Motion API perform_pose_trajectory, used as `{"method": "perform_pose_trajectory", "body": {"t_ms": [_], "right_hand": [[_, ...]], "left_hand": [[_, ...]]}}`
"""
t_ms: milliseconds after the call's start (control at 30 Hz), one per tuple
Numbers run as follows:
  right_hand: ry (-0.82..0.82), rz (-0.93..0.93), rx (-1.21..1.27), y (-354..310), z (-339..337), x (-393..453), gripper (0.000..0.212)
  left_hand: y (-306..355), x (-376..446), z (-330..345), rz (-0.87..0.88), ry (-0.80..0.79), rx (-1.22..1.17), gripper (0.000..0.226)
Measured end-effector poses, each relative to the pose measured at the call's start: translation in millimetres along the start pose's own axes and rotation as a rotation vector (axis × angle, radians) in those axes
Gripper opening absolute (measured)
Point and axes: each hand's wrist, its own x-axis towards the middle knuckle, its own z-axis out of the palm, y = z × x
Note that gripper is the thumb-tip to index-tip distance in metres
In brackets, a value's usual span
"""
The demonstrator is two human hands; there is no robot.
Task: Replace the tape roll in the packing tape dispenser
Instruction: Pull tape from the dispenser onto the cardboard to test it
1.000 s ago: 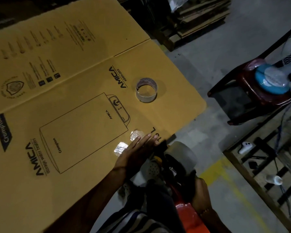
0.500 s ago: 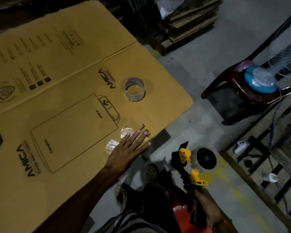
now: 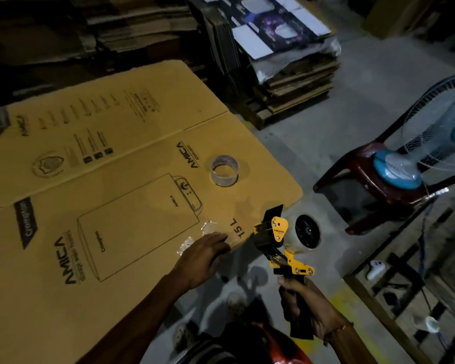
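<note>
Here, right hand (image 3: 309, 306) clenched round tape dispenser (image 3: 280, 241) handle, roll mounted. Left hand (image 3: 204, 256) flat, fingers released, on cardboard sheet (image 3: 116, 206). Spent tape core (image 3: 224, 170) stands apart.

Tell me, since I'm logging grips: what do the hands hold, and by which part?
The right hand grips the tape dispenser by its black handle. The left hand holds nothing; it rests flat on the cardboard.

Grey concrete floor (image 3: 326, 143); on it a flattened brown printed cardboard carton (image 3: 103, 206), bearing a near-empty clear tape roll (image 3: 224, 169) and crumpled clear tape scraps (image 3: 209, 228).
</note>
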Motion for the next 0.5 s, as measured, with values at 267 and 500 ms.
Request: {"method": "perform_pose_trajectory", "body": {"t_ms": [267,500], "right_hand": [[-0.085,-0.014,-0.059,-13,54,22,0.015],[-0.039,-0.079,-0.293,-28,115,46,0.018]], "left_hand": [[10,-24,-47,-0.433,0.252,-0.735,0.019],[0,-57,-75,-0.634,0.406,-0.934,0.019]]}}
